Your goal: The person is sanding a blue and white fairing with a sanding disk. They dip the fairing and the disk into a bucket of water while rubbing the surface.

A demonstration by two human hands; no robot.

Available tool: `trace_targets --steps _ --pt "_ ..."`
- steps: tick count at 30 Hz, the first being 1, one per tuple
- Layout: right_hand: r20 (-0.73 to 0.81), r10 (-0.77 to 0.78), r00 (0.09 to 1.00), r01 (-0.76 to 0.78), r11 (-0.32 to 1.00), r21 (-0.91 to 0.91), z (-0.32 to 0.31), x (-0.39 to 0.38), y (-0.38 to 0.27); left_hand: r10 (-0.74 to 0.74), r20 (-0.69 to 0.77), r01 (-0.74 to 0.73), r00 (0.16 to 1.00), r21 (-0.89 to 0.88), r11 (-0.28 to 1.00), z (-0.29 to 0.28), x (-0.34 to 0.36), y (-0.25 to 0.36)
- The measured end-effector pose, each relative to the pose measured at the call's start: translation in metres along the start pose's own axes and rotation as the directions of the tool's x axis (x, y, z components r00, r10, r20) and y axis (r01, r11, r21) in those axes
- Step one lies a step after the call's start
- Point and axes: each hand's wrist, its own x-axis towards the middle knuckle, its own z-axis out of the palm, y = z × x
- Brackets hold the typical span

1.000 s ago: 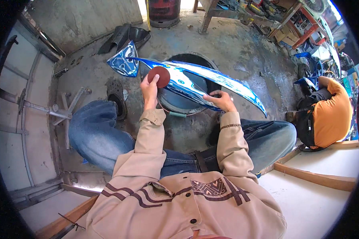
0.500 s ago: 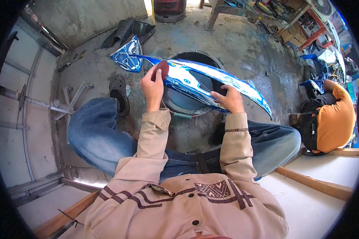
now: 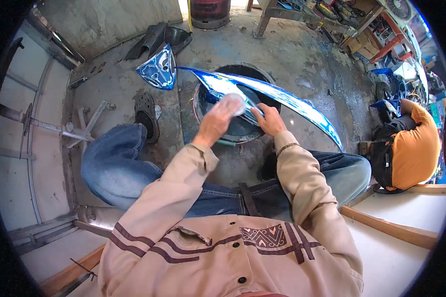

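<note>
A long, curved blue and white motorcycle fairing panel (image 3: 290,96) lies slantwise above a round dark basin (image 3: 197,113) that holds water. My right hand (image 3: 270,120) grips the panel's near edge, thumb on top. On the panel's left part, my left hand (image 3: 216,121) presses a thin round disc (image 3: 239,106); motion smears both. The disc looks pale from this side. The hand partly covers the panel's patterned face. Beyond its left tip, a smaller triangular blue and white panel (image 3: 158,67) rests on the floor.
Black curved parts (image 3: 151,40) lie at the back left. A dark clog (image 3: 146,119) is left of the basin, near a metal stand (image 3: 91,121). A person in an orange shirt (image 3: 415,148) sits at right. A cluttered workbench (image 3: 263,20) stands at the back.
My left hand has moved right and nearer with the disc, from the panel's left end onto its face. The right hand has shifted left along the edge, and the panel has tilted.
</note>
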Motion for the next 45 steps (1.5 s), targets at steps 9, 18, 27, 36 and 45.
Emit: trace_targets --steps 9,18,27,36,45 --pt "-0.018 -0.031 0.999 0.032 0.994 0.102 0.0 0.018 0.005 0.087 -0.061 -0.085 0.994 0.03 0.996 0.012 0.015 -0.015" --pt "0.248 0.091 0.965 -0.137 0.974 0.178 -0.007 0.036 0.006 0.115 -0.046 -0.115 0.992 -0.009 0.993 0.022 0.028 -0.039" --pt "0.304 0.108 0.947 -0.197 0.94 0.278 -0.013 0.038 -0.004 0.097 -0.095 -0.082 0.991 0.152 0.985 0.005 0.042 -0.056" --pt "0.292 0.154 0.944 -0.235 0.936 0.264 -0.012 0.037 -0.001 0.01 -0.092 -0.005 0.996 0.057 0.998 -0.004 0.048 -0.061" --pt "0.209 0.162 0.964 -0.227 0.913 0.339 -0.009 0.037 0.001 0.124 -0.102 -0.126 0.987 -0.019 0.992 -0.007 0.044 -0.056"
